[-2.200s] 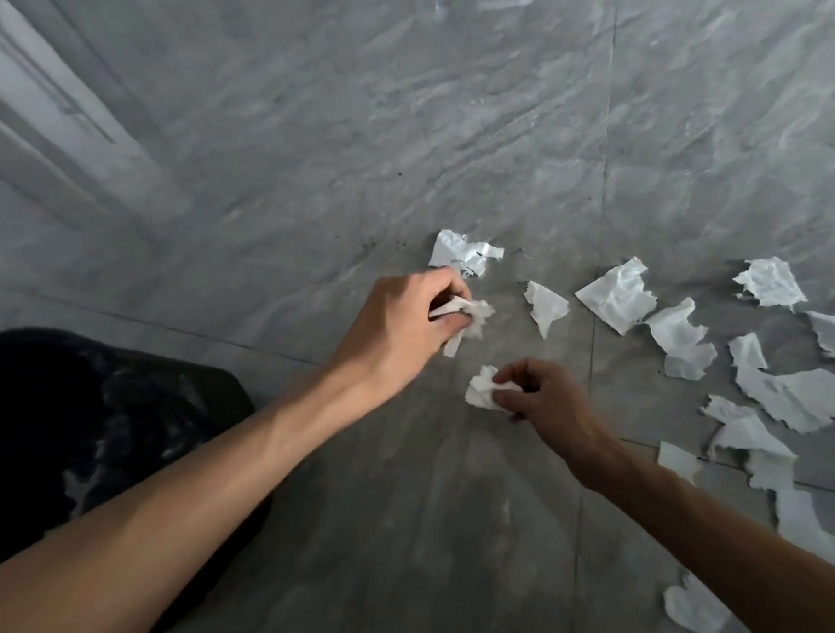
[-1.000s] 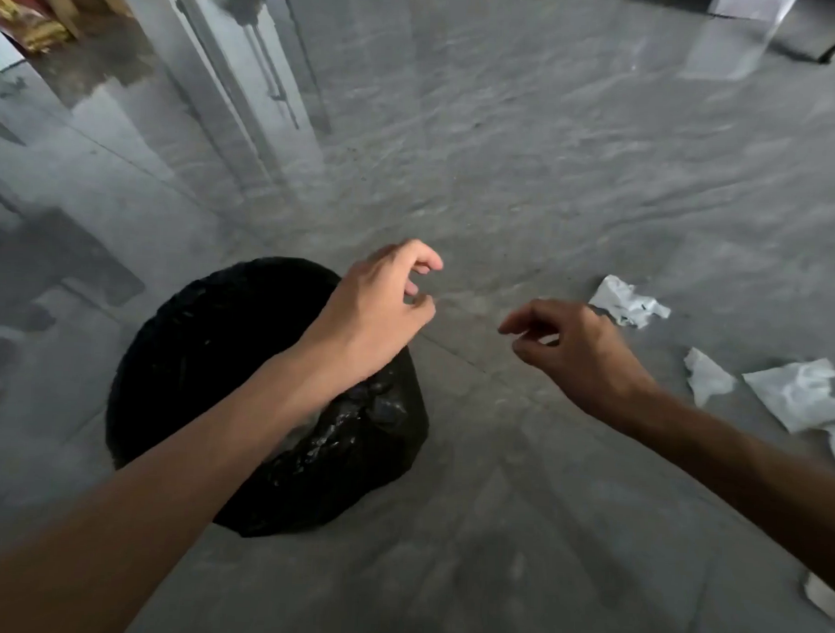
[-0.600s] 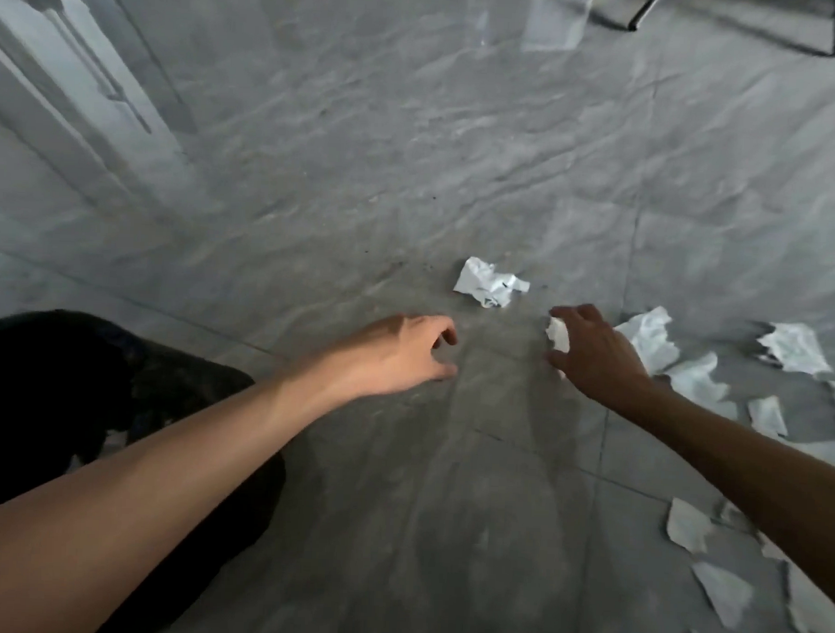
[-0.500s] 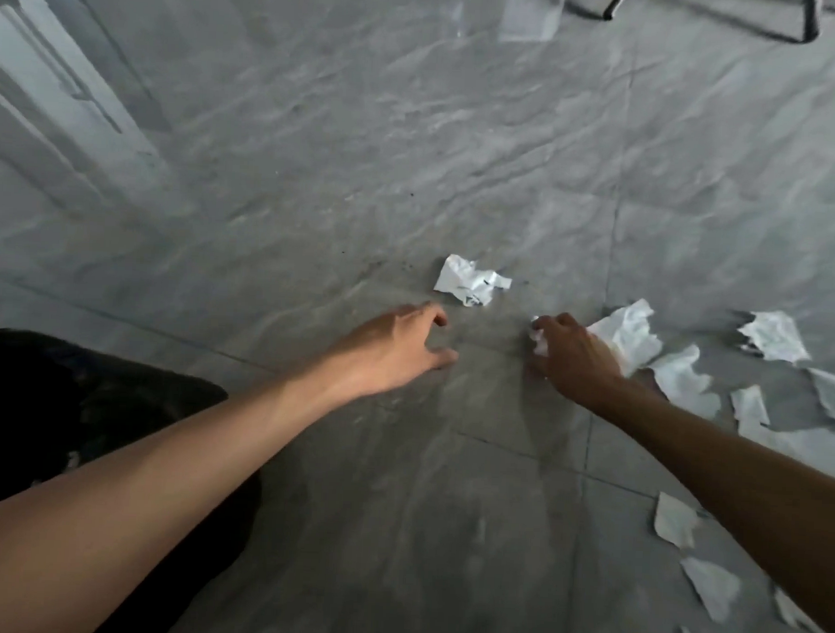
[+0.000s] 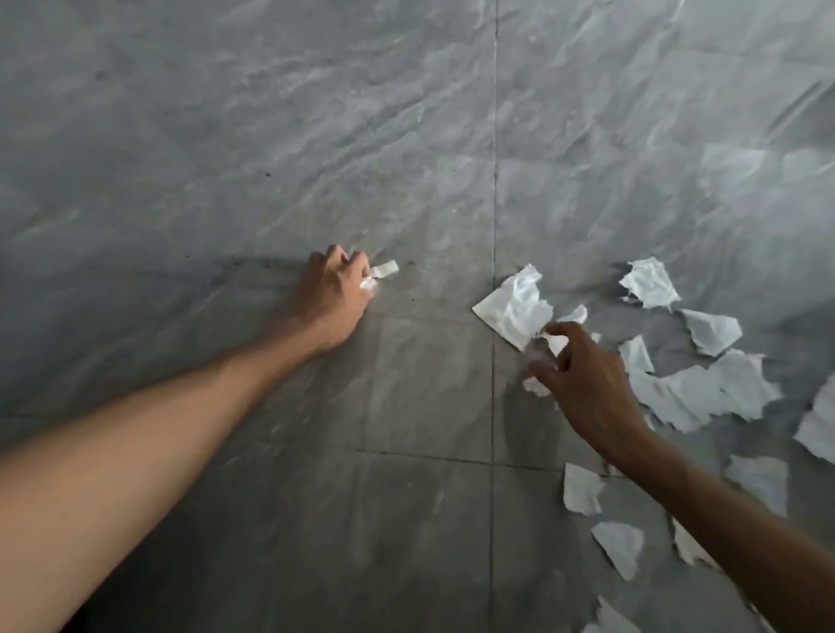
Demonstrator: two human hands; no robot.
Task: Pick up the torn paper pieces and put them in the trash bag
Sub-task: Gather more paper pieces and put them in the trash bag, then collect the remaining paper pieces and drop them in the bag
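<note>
My left hand [image 5: 332, 296] is down on the grey floor, its fingers curled round a crumpled white paper piece [image 5: 383, 270] that sticks out to the right. My right hand [image 5: 582, 378] grips a small white scrap [image 5: 553, 343], with more paper showing under the palm. It hovers at the lower corner of a larger torn sheet [image 5: 514, 306]. Several more torn white pieces [image 5: 699, 391] lie scattered to the right and lower right. The trash bag is out of view.
Glossy grey marble-look floor tiles [image 5: 319, 120] fill the view, with grout lines crossing near the middle. Loose scraps [image 5: 618, 545] lie close under my right forearm and along the lower right edge.
The view swung right, away from the black bag. My left hand reached forward and closed on the crumpled piece. My right hand took a scrap and shifted right toward the larger sheet.
</note>
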